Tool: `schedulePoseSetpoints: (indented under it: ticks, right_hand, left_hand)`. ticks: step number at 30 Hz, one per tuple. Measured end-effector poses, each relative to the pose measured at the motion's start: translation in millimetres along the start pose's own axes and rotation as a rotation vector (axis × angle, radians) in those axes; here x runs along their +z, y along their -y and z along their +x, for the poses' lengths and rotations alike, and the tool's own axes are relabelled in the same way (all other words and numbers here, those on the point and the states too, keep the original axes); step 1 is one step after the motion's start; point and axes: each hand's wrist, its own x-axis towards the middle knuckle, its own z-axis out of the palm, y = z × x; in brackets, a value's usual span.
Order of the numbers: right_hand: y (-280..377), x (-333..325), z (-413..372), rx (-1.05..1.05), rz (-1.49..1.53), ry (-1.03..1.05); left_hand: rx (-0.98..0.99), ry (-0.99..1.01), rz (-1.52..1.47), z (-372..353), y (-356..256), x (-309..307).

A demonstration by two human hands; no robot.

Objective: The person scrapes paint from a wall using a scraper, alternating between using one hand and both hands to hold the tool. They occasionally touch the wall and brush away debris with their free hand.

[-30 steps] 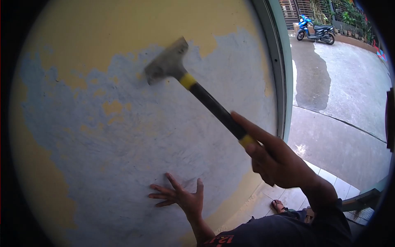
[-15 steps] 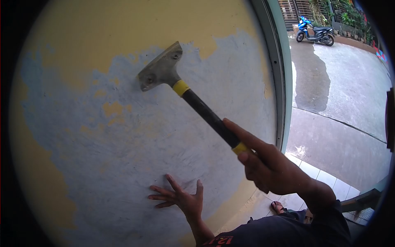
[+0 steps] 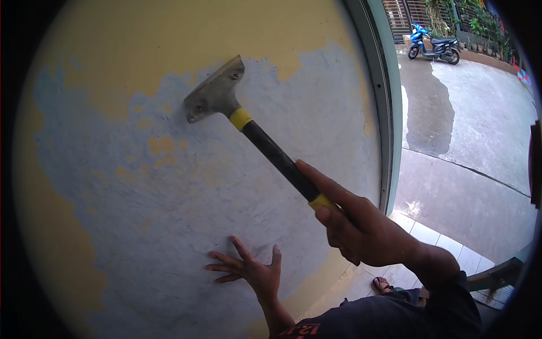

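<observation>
A long-handled scraper (image 3: pixel 275 156) with a wide metal head, black grip and yellow bands is held in my right hand (image 3: pixel 361 230). My fingers wrap around the lower end of its handle, the index finger stretched along it. The scraper's head lies at the wall (image 3: pixel 186 206), near the ragged border between yellow paint and a bare grey-white area; whether the blade edge touches cannot be told. Lower down, my left hand (image 3: pixel 257 274) rests on the grey-white surface with its fingers spread and nothing in it.
A grey-green frame (image 3: pixel 379 101) borders the wall on the right. Beyond it are a concrete driveway (image 3: pixel 485 118) with a damp patch and a blue motorbike (image 3: pixel 432 44). White floor tiles (image 3: pixel 446 243) and a sandalled foot (image 3: pixel 381 284) show below.
The scraper and my right hand have shifted a little to the left across the wall. My left hand keeps its spread pose on the wall, and the view has moved slightly.
</observation>
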Motion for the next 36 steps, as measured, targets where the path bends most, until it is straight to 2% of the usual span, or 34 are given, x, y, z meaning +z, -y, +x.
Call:
schedulePoseSetpoints:
  ticks: [4,9,12,14,20,21,24,30,34,36]
  right_hand:
    - [1,-2,-7,0.052,-0.02,0.039]
    - [9,3,3,0.004,0.027,0.052]
    - [12,-2,2,0.104,-0.067,0.041]
    - [10,8,7,0.013,-0.014,0.025]
    - [7,2,-1,0.059,-0.057,0.068]
    - [3,7,7,-0.061,0.007,0.038]
    - [0,6,9,-0.081,-0.041,0.0]
    - [15,3,14,0.027,-0.036,0.05]
    - [11,5,11,0.015,-0.034,0.055]
    - [2,10,11,-0.115,-0.043,0.032]
  left_hand:
    - [-0.021,0.018,-0.004,1,1,1]
    - [-0.009,0.002,-0.009,1,-1,-2]
    - [-0.024,0.009,-0.024,4,-1,0]
    - [0.004,0.011,-0.002,0,-1,-2]
    - [-0.001,0.022,-0.024,2,-2,-1]
    - [-0.003,0.003,-0.013,3,-3,-1]
    - [0.001,-0.006,-0.015,2,-3,-2]
    - [0.023,-0.004,-0.007,0,0,-2]
    - [0.016,-0.004,0.005,0,0,1]
    - [-0.002,-0.014,-0.013,4,-4,3]
